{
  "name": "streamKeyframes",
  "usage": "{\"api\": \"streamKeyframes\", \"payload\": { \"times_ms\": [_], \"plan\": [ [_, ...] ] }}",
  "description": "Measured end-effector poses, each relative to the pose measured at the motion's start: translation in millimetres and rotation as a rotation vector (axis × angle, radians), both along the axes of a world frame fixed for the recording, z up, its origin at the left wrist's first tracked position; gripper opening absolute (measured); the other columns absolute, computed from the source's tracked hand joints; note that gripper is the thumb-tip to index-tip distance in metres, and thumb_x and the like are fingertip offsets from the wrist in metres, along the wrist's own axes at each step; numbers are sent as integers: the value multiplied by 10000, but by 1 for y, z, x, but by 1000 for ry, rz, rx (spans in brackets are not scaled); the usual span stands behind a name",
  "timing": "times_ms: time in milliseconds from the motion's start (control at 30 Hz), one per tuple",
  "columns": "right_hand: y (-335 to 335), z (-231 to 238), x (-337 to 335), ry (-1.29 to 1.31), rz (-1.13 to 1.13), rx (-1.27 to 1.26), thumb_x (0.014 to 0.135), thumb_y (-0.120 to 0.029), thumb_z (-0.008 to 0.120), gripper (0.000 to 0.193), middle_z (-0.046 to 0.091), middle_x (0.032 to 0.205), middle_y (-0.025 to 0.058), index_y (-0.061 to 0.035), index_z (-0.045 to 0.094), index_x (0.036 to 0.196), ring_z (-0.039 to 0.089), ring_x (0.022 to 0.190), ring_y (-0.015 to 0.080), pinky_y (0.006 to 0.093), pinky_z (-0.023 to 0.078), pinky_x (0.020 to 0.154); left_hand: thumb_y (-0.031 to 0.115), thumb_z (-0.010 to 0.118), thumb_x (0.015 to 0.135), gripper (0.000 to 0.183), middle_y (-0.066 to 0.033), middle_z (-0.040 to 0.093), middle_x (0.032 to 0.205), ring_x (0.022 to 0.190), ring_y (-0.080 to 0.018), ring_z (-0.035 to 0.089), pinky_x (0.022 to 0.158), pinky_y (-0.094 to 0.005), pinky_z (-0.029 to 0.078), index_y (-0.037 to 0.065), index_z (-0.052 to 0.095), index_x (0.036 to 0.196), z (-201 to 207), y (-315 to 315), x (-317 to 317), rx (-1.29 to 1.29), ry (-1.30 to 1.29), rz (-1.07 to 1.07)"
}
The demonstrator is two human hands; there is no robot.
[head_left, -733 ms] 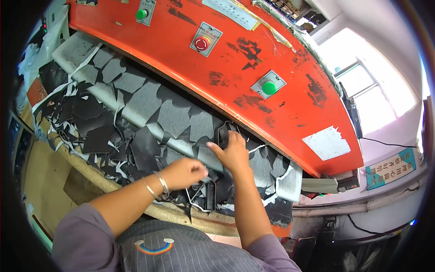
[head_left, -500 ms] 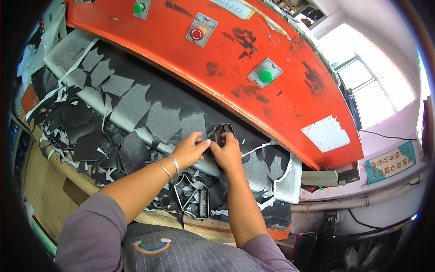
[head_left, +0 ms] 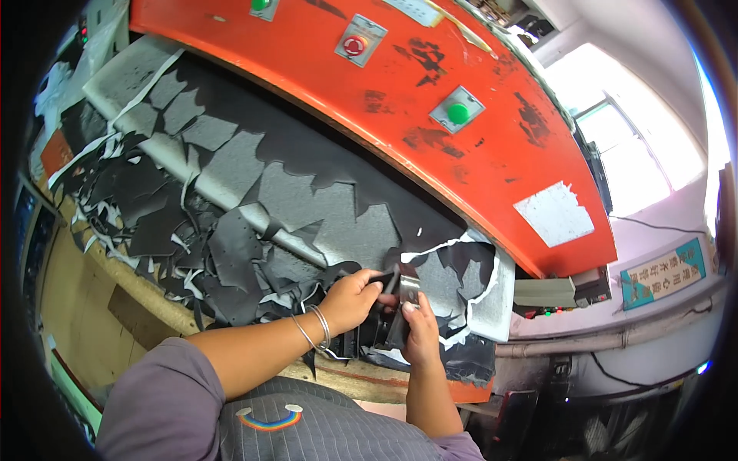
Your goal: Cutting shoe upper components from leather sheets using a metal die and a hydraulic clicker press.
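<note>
My right hand point(head_left: 420, 332) grips a dark metal cutting die point(head_left: 410, 287) by its side, tilted up above the front edge of the machine bed. Close to its left, my left hand point(head_left: 350, 298) is closed at the die's open side, its thumb and fingers pinching a small dark piece of sheet material point(head_left: 382, 281). Blur and overlap hide part of that piece. Below my left wrist a second metal die point(head_left: 347, 346) lies among scraps, mostly covered. Behind both hands, black sheet material point(head_left: 323, 150) with jagged cut-outs lies on the pale cutting board point(head_left: 488, 311).
An orange-red machine beam point(head_left: 307, 73) spans the bed, carrying a green button point(head_left: 457, 114) and a red stop button point(head_left: 354, 47). Dark scraps point(head_left: 231, 253) pile up along the wooden ledge point(head_left: 127, 276) at left. A white strip point(head_left: 484, 296) curls at the bed's right end.
Both hands have come toward me, lifting the die off the black sheet. Grey board now shows where the die was. The die is turned up in my right hand, and the view has shifted slightly.
</note>
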State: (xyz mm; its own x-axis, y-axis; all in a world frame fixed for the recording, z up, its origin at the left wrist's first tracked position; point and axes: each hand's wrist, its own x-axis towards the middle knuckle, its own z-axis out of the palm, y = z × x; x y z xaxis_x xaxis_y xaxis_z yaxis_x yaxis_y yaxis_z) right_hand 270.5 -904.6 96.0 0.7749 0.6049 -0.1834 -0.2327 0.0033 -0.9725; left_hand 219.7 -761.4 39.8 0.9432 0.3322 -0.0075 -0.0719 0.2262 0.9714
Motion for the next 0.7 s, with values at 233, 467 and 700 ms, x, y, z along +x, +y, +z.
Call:
{"api": "streamKeyframes", "payload": {
  "times_ms": [233, 467, 700],
  "plan": [
    [-12, 122, 62, -1152, -29, 12, 895, -256, 568, 431, 600, 1068, 130, 45, 518, 1200, 564, 973, 186, 332, 427, 885, 133, 437, 992, 217, -7, 612, 969, 877, -53, 519, 797, -248, 453, 5, 550, 1125, 20, 40, -81, -67, 85, -48],
    [66, 291, 199, -1822, -276, -516, 969, -271, 500, 350, 589, 989, 177, -25, 558, 1211, 574, 909, 271, 357, 436, 833, 141, 535, 952, 169, -51, 594, 963, 926, -117, 532, 855, -291, 429, 13, 584, 1052, 32, 57, -162, 222, 93, -86],
    [108, 320, 302, -1821, -165, -878, 946, -275, 519, 399, 621, 1073, 245, -58, 545, 1280, 593, 1029, 360, 416, 441, 893, 190, 646, 837, 129, -151, 533, 1206, 1125, -353, 443, 971, -510, 327, 107, 627, 934, -1, 74, -170, 924, 560, 751]
  ]
}}
